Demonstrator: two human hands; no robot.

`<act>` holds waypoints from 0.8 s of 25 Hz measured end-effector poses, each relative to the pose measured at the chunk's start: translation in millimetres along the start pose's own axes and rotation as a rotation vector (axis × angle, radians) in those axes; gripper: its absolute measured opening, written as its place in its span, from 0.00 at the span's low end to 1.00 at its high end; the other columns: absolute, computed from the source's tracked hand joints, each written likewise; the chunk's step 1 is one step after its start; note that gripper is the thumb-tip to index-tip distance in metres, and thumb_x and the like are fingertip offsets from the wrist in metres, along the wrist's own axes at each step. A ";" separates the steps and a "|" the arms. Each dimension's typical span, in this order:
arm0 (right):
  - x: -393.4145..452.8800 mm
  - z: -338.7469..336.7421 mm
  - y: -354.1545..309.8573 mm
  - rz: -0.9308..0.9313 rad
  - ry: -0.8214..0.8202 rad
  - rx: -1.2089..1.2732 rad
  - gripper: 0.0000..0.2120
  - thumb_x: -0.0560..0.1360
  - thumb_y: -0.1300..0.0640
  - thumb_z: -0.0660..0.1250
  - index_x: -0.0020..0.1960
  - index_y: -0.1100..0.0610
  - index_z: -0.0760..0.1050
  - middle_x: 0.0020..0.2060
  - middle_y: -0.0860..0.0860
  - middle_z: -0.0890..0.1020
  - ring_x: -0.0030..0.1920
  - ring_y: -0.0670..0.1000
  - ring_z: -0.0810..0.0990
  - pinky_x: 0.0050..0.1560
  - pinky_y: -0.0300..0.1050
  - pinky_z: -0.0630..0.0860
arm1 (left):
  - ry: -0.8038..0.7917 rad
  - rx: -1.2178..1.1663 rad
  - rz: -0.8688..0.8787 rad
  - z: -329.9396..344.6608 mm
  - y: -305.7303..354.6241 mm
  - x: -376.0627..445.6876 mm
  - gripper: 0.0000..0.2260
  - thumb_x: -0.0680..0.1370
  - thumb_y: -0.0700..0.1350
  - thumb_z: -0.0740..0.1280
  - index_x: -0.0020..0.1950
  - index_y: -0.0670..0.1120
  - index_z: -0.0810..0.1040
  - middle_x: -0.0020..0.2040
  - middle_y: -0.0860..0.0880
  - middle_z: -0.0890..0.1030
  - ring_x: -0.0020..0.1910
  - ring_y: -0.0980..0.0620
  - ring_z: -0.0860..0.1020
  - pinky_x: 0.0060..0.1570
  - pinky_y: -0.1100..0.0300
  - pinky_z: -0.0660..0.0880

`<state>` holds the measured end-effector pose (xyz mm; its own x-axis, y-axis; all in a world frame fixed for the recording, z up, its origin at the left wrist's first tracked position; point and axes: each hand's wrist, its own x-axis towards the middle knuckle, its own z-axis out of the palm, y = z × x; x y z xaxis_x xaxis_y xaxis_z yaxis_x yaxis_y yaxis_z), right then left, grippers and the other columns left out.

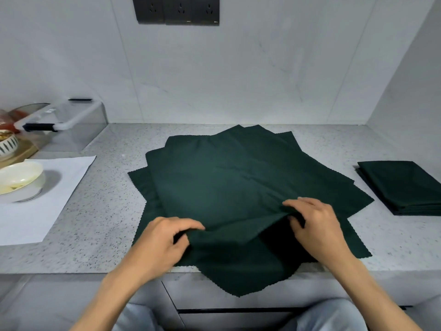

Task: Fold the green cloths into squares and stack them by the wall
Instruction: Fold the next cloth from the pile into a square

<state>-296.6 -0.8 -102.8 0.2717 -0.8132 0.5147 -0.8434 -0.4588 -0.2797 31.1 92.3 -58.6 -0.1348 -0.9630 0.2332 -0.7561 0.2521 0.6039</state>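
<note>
Several dark green cloths [238, 177] lie spread in a loose overlapping pile in the middle of the speckled counter [107, 211], one corner hanging over the front edge. My left hand [162, 240] pinches the near edge of the top cloth at its left. My right hand [315, 220] pinches the same edge further right, lifting it slightly off the pile. A stack of folded green cloths [403, 187] sits at the right, close to the side wall.
A white sheet of paper [40, 199] lies at the left with a cream bowl [20, 180] on it. Behind stand a clear plastic box [71, 125], a patterned bowl [7, 144] on a wooden board, and wall sockets [176, 10] above.
</note>
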 end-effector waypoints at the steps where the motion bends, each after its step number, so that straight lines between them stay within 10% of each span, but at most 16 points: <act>1: -4.9 2.4 0.3 -0.043 -0.048 0.018 0.27 0.60 0.70 0.74 0.57 0.53 0.81 0.51 0.48 0.85 0.56 0.56 0.82 0.54 0.56 0.77 | -0.027 -0.033 0.005 6.5 1.6 -0.5 0.20 0.71 0.41 0.61 0.55 0.64 0.78 0.45 0.60 0.84 0.44 0.62 0.81 0.48 0.66 0.75; 8: -20.0 -0.8 31.8 -0.003 -0.203 0.061 0.29 0.57 0.76 0.73 0.52 0.52 0.83 0.54 0.45 0.84 0.59 0.55 0.81 0.56 0.59 0.77 | -0.082 -0.333 -0.022 6.5 -1.4 -10.2 0.22 0.75 0.27 0.60 0.49 0.50 0.85 0.44 0.56 0.86 0.41 0.59 0.83 0.43 0.65 0.77; 13: -6.7 -33.7 40.5 -0.022 -0.231 0.053 0.12 0.68 0.64 0.77 0.46 0.50 0.83 0.40 0.42 0.85 0.43 0.47 0.83 0.47 0.48 0.78 | 0.272 -0.552 -0.481 -21.8 -44.0 -11.4 0.18 0.79 0.31 0.64 0.41 0.51 0.86 0.38 0.49 0.86 0.40 0.51 0.82 0.41 0.58 0.79; 16: 17.9 -70.9 35.7 0.102 -0.530 0.342 0.09 0.73 0.61 0.74 0.48 0.48 0.83 0.44 0.36 0.84 0.46 0.37 0.82 0.49 0.35 0.76 | 0.211 -0.607 -0.516 -32.8 -43.4 -7.4 0.14 0.81 0.41 0.64 0.37 0.44 0.84 0.36 0.48 0.85 0.35 0.53 0.81 0.37 0.62 0.76; 20: 94.9 -76.7 34.1 0.076 -0.570 0.235 0.10 0.73 0.58 0.73 0.53 0.48 0.80 0.50 0.43 0.84 0.51 0.46 0.81 0.53 0.42 0.74 | 0.319 -0.444 -0.615 -43.5 -59.9 18.7 0.18 0.79 0.50 0.67 0.33 0.42 0.73 0.26 0.51 0.75 0.26 0.52 0.71 0.28 0.63 0.63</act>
<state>-335.1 -66.2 -1.3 0.4745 -0.8802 -0.0097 -0.7633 -0.4060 -0.5025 101.8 63.3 -57.2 0.4601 -0.8848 -0.0730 -0.3026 -0.2336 0.9240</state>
